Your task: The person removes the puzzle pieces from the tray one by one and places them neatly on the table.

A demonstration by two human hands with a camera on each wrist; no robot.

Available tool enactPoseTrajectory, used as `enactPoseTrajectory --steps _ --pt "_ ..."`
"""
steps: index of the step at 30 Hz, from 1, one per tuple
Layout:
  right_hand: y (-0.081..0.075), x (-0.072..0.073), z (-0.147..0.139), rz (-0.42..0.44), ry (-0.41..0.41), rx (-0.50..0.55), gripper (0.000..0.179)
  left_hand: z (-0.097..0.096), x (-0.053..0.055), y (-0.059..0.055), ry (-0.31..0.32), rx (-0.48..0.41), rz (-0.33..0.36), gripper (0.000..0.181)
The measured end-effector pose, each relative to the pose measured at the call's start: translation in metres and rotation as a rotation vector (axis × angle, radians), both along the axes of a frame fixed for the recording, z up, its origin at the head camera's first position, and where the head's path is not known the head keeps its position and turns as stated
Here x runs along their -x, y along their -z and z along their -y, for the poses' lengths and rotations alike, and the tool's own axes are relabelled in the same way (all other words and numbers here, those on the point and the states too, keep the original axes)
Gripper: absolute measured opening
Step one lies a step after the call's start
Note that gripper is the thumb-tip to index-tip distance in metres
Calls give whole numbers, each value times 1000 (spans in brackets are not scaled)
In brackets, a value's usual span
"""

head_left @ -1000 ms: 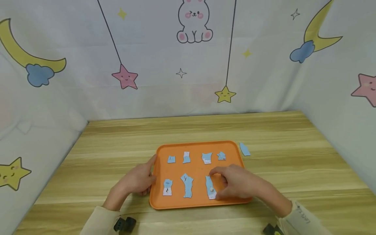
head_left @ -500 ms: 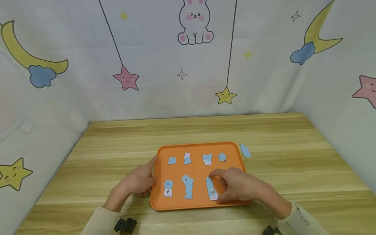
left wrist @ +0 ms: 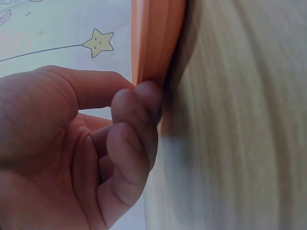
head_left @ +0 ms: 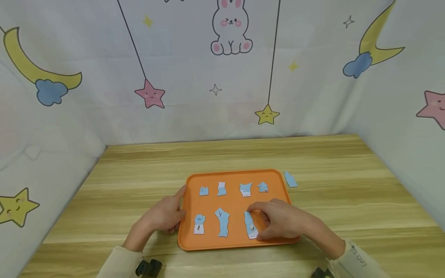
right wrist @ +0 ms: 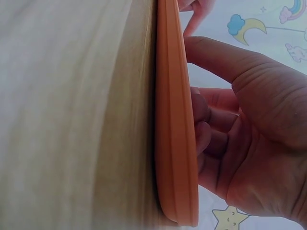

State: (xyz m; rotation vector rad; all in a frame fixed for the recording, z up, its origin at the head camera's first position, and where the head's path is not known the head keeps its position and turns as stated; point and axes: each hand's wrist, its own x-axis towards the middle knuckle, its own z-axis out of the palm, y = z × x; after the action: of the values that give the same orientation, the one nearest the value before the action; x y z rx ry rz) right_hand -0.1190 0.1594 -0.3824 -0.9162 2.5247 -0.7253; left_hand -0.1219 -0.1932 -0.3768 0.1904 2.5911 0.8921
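Observation:
An orange tray [head_left: 236,242] lies on the wooden table, bearing flat, irregular blue-and-white puzzle pieces. My left hand [head_left: 165,212] grips the tray's left edge; in the left wrist view its thumb and curled fingers [left wrist: 125,158] meet at the orange rim. Over the tray's front right, my right hand [head_left: 281,218] holds a long puzzle piece [head_left: 249,224] lengthwise, index fingertip at its far end and thumb at its near end. This piece lies low on the tray. In the right wrist view, the tray wall hides the piece and part of the right fingers [right wrist: 204,136].
Two puzzle pieces, one short [head_left: 199,224] and one long [head_left: 222,222], lie in the front row. Several smaller ones, including one with a white lower edge [head_left: 245,189], form the back row. Outside the tray's back right corner lies a plain blue piece [head_left: 290,179]. A printed cloth [head_left: 187,119] encloses the table.
The head view has tilted slightly, so the scene sits a little lower. Both hands keep the same pose at the tray and the long puzzle piece.

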Motion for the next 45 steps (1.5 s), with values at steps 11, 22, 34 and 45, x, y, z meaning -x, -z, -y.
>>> enactPoseTrajectory --steps 11,22,34,45 --pt "3 1 1 -16 -2 -15 59 0 -2 2 -6 -15 -4 83" --pt "1 6 -1 19 9 23 56 0 0 1 -5 -3 3 81" --pt "0 8 -4 27 14 27 58 1 0 2 3 -12 -1 82" --pt "-1 12 -7 32 25 25 56 1 0 2 7 -1 -5 81"
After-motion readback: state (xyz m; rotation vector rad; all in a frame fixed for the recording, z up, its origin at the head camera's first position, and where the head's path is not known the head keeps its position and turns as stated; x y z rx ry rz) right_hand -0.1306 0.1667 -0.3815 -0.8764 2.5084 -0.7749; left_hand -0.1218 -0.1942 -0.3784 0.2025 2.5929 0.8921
